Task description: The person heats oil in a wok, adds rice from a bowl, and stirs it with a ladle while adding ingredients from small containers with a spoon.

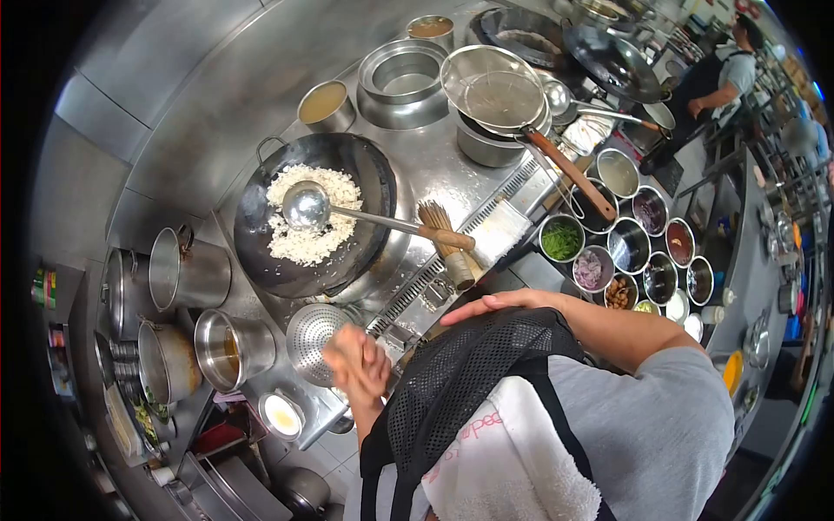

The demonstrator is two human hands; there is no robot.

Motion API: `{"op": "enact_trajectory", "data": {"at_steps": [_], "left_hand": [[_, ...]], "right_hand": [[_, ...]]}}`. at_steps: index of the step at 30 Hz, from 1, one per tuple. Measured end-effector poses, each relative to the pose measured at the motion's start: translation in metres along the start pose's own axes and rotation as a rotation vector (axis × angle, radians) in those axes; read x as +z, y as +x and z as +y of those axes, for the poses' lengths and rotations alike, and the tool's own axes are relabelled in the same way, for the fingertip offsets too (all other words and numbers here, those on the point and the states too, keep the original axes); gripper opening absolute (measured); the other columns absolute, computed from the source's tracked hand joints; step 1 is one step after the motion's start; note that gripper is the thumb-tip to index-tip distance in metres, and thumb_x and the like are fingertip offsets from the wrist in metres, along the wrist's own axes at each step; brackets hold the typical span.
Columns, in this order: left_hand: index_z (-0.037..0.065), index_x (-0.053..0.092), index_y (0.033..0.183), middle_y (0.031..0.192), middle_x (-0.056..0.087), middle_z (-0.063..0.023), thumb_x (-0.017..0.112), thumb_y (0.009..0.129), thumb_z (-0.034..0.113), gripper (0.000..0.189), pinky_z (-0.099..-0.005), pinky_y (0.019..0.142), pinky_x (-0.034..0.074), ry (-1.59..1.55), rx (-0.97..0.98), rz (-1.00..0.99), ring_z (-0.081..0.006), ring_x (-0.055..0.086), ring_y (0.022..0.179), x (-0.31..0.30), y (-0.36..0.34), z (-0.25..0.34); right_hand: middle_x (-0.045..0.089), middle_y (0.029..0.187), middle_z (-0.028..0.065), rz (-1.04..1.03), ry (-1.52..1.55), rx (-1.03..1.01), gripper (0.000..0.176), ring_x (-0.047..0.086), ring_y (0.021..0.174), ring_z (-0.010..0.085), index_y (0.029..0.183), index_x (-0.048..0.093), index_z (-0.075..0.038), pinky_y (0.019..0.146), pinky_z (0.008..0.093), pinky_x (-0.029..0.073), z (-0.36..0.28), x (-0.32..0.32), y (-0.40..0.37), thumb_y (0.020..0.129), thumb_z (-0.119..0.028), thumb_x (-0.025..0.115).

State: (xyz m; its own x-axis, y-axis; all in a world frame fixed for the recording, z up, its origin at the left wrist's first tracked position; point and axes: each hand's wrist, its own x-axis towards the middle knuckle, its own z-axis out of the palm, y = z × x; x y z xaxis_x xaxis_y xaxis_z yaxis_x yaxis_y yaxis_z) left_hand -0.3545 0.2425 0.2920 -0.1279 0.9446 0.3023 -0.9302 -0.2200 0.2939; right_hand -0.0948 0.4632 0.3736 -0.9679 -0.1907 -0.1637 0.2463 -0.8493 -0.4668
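Note:
A round wok (373,252) holds white rice (300,249). A steel ladle (307,207) rests in the rice, its wooden handle pointing right, with no hand on it. My left hand (358,361), blurred, is closed with curled fingers beside a perforated skimmer (314,337); what it holds, if anything, cannot be made out. Past the ladle's handle end, my right hand (486,306) is held flat with fingers stretched out, near the counter's front edge, holding nothing. Between wok and right hand lies a bamboo brush (446,239).
A strainer (493,91) with a wooden handle sits on a pot at the upper middle. Several ingredient bowls (628,246) stand at right. Steel pots (228,352) stand at left. Another person (725,82) stands at upper right.

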Motion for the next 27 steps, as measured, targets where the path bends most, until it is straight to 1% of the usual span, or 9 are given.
{"op": "enact_trajectory", "data": {"at_steps": [1, 3, 5, 6, 8, 18, 20, 24, 27], "left_hand": [[-0.002, 0.054, 0.117, 0.115, 0.064, -0.0208, 0.074, 0.087, 0.029, 0.048, -0.0356, 0.062, 0.055, 0.091, -0.060, -0.277, -0.0286, 0.066, 0.072, 0.020, 0.016, 0.009], [0.000, 0.059, 0.110, 0.114, 0.066, -0.0248, 0.078, 0.083, 0.020, 0.038, -0.0339, 0.053, 0.053, 0.554, 0.481, -0.514, -0.0323, 0.070, 0.071, 0.071, 0.017, 0.008], [-0.003, 0.064, 0.110, 0.101, 0.071, -0.0231, 0.081, 0.080, 0.015, 0.039, -0.0294, 0.049, 0.049, 0.590, 0.439, -0.921, -0.0298, 0.071, 0.072, 0.115, 0.049, 0.022], [-0.003, 0.064, 0.110, 0.101, 0.071, -0.0231, 0.081, 0.080, 0.015, 0.039, -0.0294, 0.049, 0.049, 0.601, 0.459, -0.911, -0.0298, 0.071, 0.072, 0.134, 0.046, 0.031], [-0.008, 0.063, 0.114, 0.099, 0.072, -0.0225, 0.082, 0.080, 0.014, 0.045, -0.0281, 0.048, 0.045, 0.879, -0.132, -0.741, -0.0258, 0.069, 0.068, 0.158, 0.035, 0.052], [-0.004, 0.066, 0.103, 0.093, 0.074, -0.0219, 0.061, 0.091, 0.008, 0.018, -0.0270, 0.039, 0.035, 0.806, 0.288, -0.587, -0.0131, 0.050, 0.046, 0.234, -0.021, 0.082], [0.007, 0.062, 0.082, 0.112, 0.066, -0.0108, 0.073, 0.071, 0.000, 0.017, -0.0278, 0.051, 0.050, 0.984, 0.529, -0.463, -0.0129, 0.068, 0.068, 0.260, -0.021, 0.073], [-0.008, 0.068, 0.100, 0.105, 0.071, -0.0255, 0.044, 0.099, 0.003, 0.026, -0.0274, 0.044, 0.037, 0.903, 0.029, -1.007, -0.0159, 0.057, 0.058, 0.208, -0.030, 0.107], [-0.009, 0.064, 0.112, 0.101, 0.071, -0.0263, 0.063, 0.090, 0.007, 0.028, -0.0333, 0.049, 0.048, 0.865, 0.098, -0.691, -0.0234, 0.064, 0.062, 0.188, -0.057, 0.096]], "right_hand": [[0.047, 0.150, 0.0188, -0.001, 0.000, 0.034, 0.062, 0.047, 0.138, 0.0247, 0.148, 0.041, 0.004, 0.120, 0.0370, 0.031, 0.000, 0.004, 0.003, 0.105, -0.042, 0.043], [0.046, 0.151, 0.0184, 0.010, 0.041, 0.081, 0.062, 0.047, 0.138, 0.0247, 0.150, 0.038, 0.004, 0.120, 0.0372, 0.031, 0.001, 0.011, 0.002, 0.106, -0.040, 0.042], [0.045, 0.151, 0.0185, 0.058, 0.239, 0.082, 0.064, 0.047, 0.138, 0.0255, 0.151, 0.035, 0.004, 0.119, 0.0380, 0.031, 0.007, 0.013, -0.006, 0.105, -0.041, 0.042], [0.045, 0.151, 0.0191, 0.091, 0.179, 0.031, 0.067, 0.048, 0.138, 0.0266, 0.152, 0.032, 0.004, 0.119, 0.0385, 0.032, 0.008, 0.016, -0.013, 0.105, -0.042, 0.042], [0.042, 0.152, 0.0217, 0.175, 0.107, 0.007, 0.074, 0.044, 0.140, 0.0298, 0.153, 0.031, 0.005, 0.120, 0.0411, 0.030, 0.014, 0.031, -0.025, 0.102, -0.048, 0.044], [0.050, 0.146, 0.0212, 0.184, 0.026, 0.088, 0.071, 0.051, 0.134, 0.0282, 0.148, 0.040, 0.006, 0.116, 0.0389, 0.036, 0.001, 0.089, 0.045, 0.104, -0.050, 0.038], [0.051, 0.145, 0.0213, -0.027, -0.158, 0.127, 0.074, 0.052, 0.133, 0.0266, 0.147, 0.042, 0.005, 0.114, 0.0375, 0.038, -0.008, 0.093, 0.061, 0.103, -0.055, 0.038], [0.053, 0.144, 0.0169, -0.028, -0.206, 0.233, 0.071, 0.056, 0.128, 0.0204, 0.146, 0.047, -0.001, 0.111, 0.0314, 0.043, -0.012, 0.079, 0.080, 0.105, -0.057, 0.035], [0.055, 0.142, 0.0163, 0.060, -0.229, 0.352, 0.074, 0.057, 0.127, 0.0197, 0.145, 0.048, -0.001, 0.110, 0.0312, 0.044, -0.012, 0.066, 0.084, 0.103, -0.060, 0.036]]}}
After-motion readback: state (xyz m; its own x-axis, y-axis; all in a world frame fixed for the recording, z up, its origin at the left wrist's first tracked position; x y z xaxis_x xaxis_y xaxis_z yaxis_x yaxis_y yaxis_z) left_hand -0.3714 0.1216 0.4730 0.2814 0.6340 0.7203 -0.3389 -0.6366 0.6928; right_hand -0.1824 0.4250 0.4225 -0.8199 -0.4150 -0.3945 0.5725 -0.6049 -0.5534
